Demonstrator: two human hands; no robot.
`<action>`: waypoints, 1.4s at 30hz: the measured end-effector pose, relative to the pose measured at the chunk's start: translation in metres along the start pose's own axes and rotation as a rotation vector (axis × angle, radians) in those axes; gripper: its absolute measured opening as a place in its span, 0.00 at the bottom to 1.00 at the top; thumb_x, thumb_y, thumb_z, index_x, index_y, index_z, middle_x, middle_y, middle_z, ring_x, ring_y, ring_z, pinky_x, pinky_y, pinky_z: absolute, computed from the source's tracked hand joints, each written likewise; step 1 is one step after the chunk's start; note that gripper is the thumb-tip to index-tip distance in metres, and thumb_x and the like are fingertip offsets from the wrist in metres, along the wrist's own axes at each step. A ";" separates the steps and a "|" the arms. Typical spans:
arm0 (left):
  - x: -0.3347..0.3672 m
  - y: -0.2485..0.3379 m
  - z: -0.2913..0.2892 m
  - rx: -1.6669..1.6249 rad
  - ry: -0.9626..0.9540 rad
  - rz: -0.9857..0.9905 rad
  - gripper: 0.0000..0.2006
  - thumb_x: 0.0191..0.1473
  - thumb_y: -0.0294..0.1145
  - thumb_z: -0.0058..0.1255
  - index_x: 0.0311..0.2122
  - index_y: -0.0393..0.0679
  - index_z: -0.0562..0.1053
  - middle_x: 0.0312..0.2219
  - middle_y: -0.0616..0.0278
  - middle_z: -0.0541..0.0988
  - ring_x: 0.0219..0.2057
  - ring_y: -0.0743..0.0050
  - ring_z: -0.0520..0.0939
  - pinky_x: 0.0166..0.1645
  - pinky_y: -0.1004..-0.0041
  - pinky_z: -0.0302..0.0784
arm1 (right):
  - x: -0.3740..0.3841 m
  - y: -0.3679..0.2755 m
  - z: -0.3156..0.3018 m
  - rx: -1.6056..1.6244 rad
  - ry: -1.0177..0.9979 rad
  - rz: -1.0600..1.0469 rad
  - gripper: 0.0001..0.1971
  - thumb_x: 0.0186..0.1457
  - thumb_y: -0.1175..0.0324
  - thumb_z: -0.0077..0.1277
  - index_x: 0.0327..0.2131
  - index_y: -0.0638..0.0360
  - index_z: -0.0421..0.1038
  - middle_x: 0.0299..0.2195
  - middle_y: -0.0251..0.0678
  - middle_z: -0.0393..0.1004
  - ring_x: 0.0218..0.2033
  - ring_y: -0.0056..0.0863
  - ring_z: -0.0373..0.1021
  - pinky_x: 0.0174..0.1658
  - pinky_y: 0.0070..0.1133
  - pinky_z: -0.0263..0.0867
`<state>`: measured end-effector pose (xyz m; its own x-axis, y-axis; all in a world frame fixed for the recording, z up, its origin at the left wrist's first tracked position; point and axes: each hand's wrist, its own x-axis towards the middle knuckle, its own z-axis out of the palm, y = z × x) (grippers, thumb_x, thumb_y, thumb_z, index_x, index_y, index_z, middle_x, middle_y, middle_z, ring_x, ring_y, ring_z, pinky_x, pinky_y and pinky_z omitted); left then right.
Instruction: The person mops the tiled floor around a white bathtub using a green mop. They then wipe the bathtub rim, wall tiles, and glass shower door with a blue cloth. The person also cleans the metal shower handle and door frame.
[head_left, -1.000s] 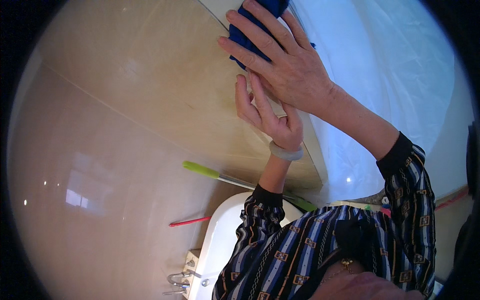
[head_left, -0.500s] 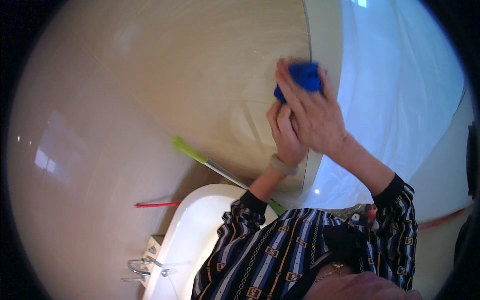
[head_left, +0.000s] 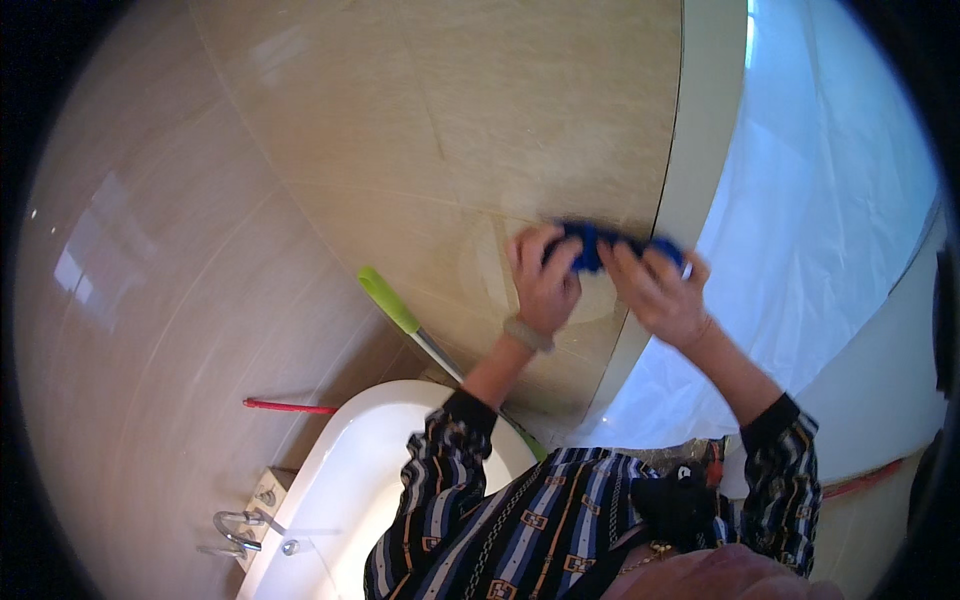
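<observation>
A dark blue cloth (head_left: 590,250) is stretched between my two hands, in front of the beige tiled wall. My left hand (head_left: 545,285) grips its left part with curled fingers; a pale band circles that wrist. My right hand (head_left: 660,295) is closed on the right part of the cloth, close to the wall's edge strip. Both hands and the cloth are slightly blurred by motion, so I cannot tell whether the cloth touches the tiles.
A white bathtub (head_left: 340,440) stands at lower left with a chrome faucet (head_left: 240,530) beside it. A green-ended pole (head_left: 390,300) leans near its far end, and a red stick (head_left: 290,405) lies beyond the rim. White translucent sheeting (head_left: 810,220) hangs on the right.
My hands have come down and moved apart, from overlapping on the bunched cloth to holding it spread between them. The view has shifted slightly.
</observation>
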<state>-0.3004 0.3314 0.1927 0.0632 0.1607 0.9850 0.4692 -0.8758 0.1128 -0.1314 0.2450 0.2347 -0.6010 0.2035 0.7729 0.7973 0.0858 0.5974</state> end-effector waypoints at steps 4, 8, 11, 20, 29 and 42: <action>0.136 0.002 -0.010 0.085 0.235 0.206 0.20 0.32 0.16 0.48 0.36 0.43 0.74 0.37 0.54 0.73 0.42 0.55 0.72 0.49 0.56 0.62 | 0.103 0.058 -0.004 -0.137 0.224 0.070 0.21 0.44 0.67 0.51 0.46 0.50 0.74 0.45 0.24 0.70 0.45 0.20 0.65 0.48 0.31 0.50; 0.183 0.037 0.011 -0.066 0.333 0.303 0.19 0.40 0.25 0.52 0.43 0.39 0.72 0.44 0.50 0.72 0.46 0.49 0.70 0.53 0.55 0.61 | 0.133 0.084 -0.021 -0.138 0.304 0.202 0.19 0.43 0.63 0.52 0.44 0.48 0.72 0.44 0.24 0.69 0.44 0.22 0.64 0.47 0.28 0.52; 0.115 0.045 0.022 -0.158 0.213 0.282 0.19 0.48 0.35 0.52 0.45 0.37 0.72 0.49 0.47 0.70 0.49 0.47 0.68 0.55 0.53 0.60 | 0.076 0.049 -0.028 -0.138 0.180 0.318 0.18 0.44 0.61 0.50 0.43 0.45 0.71 0.45 0.27 0.68 0.43 0.23 0.64 0.46 0.26 0.54; -0.045 0.055 0.007 -0.149 -0.046 0.244 0.15 0.51 0.33 0.51 0.44 0.41 0.68 0.46 0.52 0.70 0.46 0.47 0.69 0.52 0.54 0.65 | -0.066 -0.036 -0.025 0.429 0.112 0.288 0.18 0.42 0.72 0.52 0.41 0.56 0.68 0.42 0.41 0.64 0.38 0.35 0.65 0.39 0.26 0.66; 0.005 0.124 0.016 -0.314 -0.117 0.171 0.11 0.52 0.28 0.53 0.42 0.41 0.75 0.49 0.50 0.70 0.47 0.52 0.69 0.51 0.57 0.66 | -0.051 -0.011 -0.050 0.521 0.112 0.759 0.20 0.45 0.73 0.55 0.44 0.61 0.64 0.43 0.47 0.66 0.39 0.42 0.66 0.41 0.32 0.62; -0.024 0.134 0.135 -0.528 -0.467 0.412 0.13 0.45 0.26 0.56 0.39 0.47 0.71 0.36 0.65 0.73 0.35 0.65 0.72 0.41 0.65 0.62 | -0.183 0.070 -0.111 0.826 -0.191 1.542 0.09 0.60 0.62 0.49 0.37 0.57 0.67 0.30 0.32 0.70 0.33 0.20 0.68 0.36 0.22 0.67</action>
<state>-0.1198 0.2718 0.1669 0.5556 -0.1497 0.8178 -0.1414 -0.9863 -0.0845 0.0283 0.1054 0.1587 0.6265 0.6640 0.4082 0.4344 0.1374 -0.8902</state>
